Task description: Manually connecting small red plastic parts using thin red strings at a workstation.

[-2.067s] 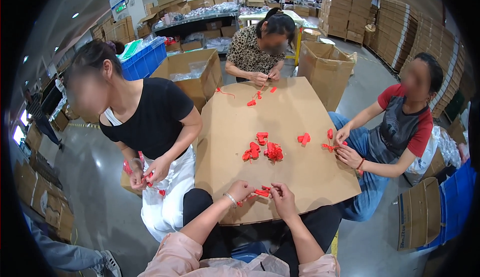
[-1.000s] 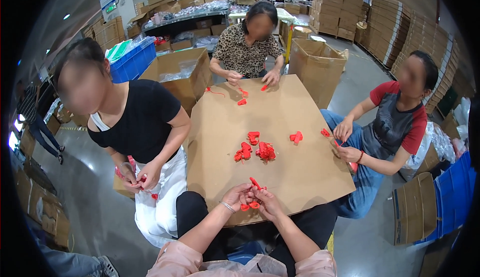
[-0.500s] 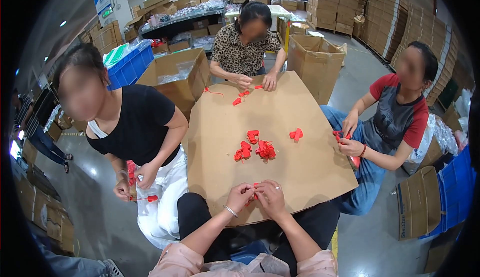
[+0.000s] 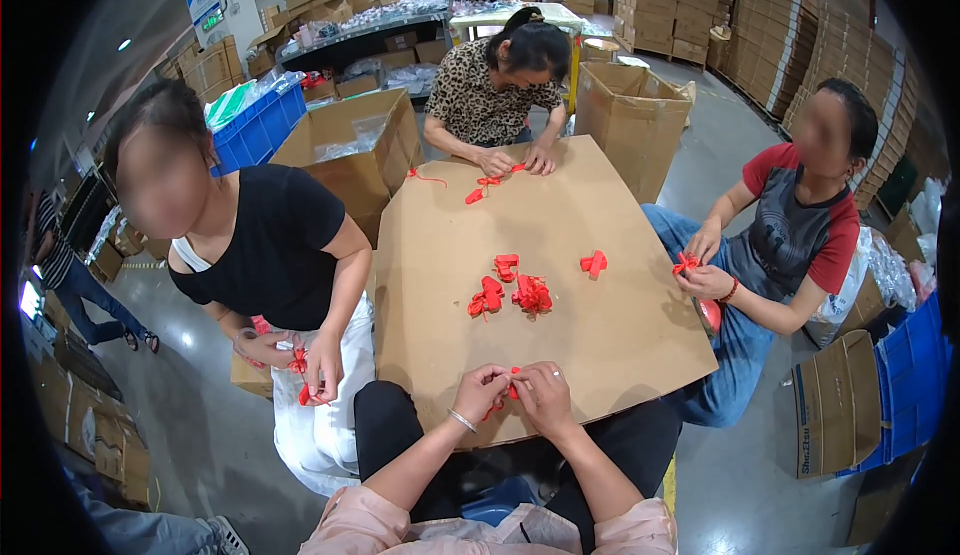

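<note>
At the near edge of the cardboard tabletop (image 4: 620, 345), my left hand (image 4: 481, 393) and my right hand (image 4: 546, 401) meet with fingers pinched together. Between the fingertips they hold a small red piece (image 4: 514, 387), mostly hidden. A thin red cord (image 4: 492, 412) hangs below, close to the left fingers. Farther out on the board lie small red pieces with cords: one bundle (image 4: 532, 296), another cluster (image 4: 487, 297), a stubby piece (image 4: 506, 267), and a lone piece (image 4: 594, 264) to the right.
Three co-workers sit around the board, each handling red pieces. A red corded piece (image 4: 475, 196) lies near the far one. Open cardboard boxes (image 4: 640, 115) stand behind, with a blue crate (image 4: 262, 127) at the back left and an opened carton (image 4: 838, 405) at the right.
My hands stay nearly in place, fingers shifting slightly on the red piece. The left co-worker has raised a red corded piece between both hands; the far co-worker has bent lower.
</note>
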